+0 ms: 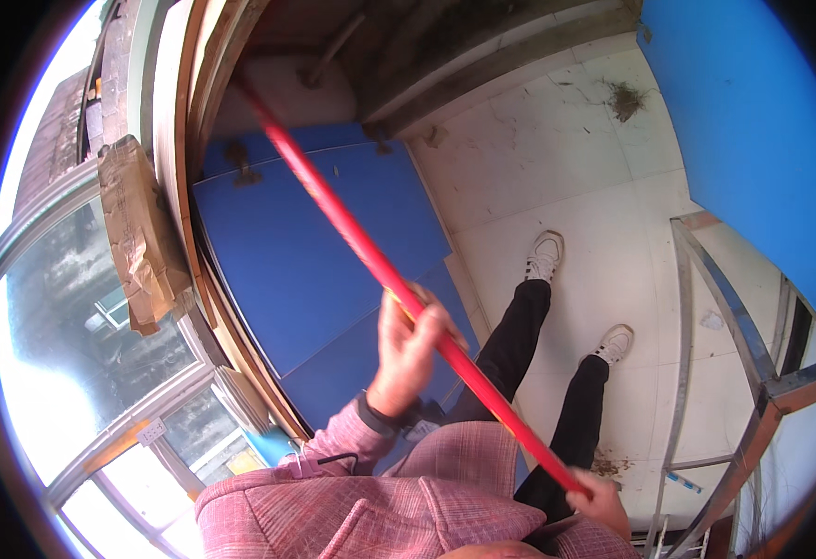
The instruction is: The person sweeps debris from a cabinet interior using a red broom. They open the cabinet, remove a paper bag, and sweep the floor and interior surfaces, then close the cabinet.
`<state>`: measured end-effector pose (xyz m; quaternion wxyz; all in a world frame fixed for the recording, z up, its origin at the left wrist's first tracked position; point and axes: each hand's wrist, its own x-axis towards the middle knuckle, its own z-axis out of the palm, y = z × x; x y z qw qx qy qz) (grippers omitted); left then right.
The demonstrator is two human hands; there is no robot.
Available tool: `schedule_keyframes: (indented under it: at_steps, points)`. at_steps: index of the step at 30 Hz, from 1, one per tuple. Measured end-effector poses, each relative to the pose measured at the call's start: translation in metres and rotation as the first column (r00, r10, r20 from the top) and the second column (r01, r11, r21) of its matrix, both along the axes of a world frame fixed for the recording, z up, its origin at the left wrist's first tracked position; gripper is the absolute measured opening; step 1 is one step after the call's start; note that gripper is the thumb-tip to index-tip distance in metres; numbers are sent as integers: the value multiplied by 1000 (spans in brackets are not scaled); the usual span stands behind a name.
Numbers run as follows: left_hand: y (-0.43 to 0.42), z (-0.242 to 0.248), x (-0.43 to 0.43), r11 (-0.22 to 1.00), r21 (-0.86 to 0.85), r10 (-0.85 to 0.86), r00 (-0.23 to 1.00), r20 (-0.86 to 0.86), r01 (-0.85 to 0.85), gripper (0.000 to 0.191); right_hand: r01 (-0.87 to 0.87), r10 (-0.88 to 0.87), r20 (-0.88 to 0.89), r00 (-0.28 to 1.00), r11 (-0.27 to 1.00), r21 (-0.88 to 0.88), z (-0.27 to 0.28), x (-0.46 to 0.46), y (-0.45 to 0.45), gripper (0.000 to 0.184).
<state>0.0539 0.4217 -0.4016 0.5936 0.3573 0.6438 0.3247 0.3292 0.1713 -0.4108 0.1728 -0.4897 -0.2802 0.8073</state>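
A long red pole [352, 227] runs diagonally across the view, from the dark recess at the upper left down to my right side. My left hand [411, 342] is closed around its middle, over the blue panels [331, 230]. Near its lower end, my right hand [600, 499] grips the pole close to my body. The pole's far end is blurred in the shadow, so what is fixed to it or touched by it cannot be told.
A tiled floor [589, 209] bears a clump of debris [624, 101]. At right are a metal frame [764, 391] and a large blue panel [757, 112]. Wooden boards [194, 140], a window [93, 335] and a brown paper-wrapped package [135, 230] are at left.
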Motion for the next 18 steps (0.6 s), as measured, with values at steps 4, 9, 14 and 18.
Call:
schedule_keyframes:
  at_steps: [4, 9, 14, 18]
  points:
    - [45, -28, -11, 996, 35, -87, 995, 42, 86, 19, 27, -117, 358, 926, 968, 249, -68, -26, 27, 29]
    - [79, -52, 34, 968, 89, -243, 962, 123, 233, 18, 226, -297, 338, 893, 946, 233, -79, -41, 24, 33]
    - [120, -70, 111, 886, 149, -457, 883, 105, 440, 18, 422, -414, 335, 846, 905, 52, -66, -55, 20, 33]
    - [132, -98, 124, 926, 58, -376, 925, 63, 372, 16, 467, -480, 403, 779, 873, 136, -55, -59, 28, 30]
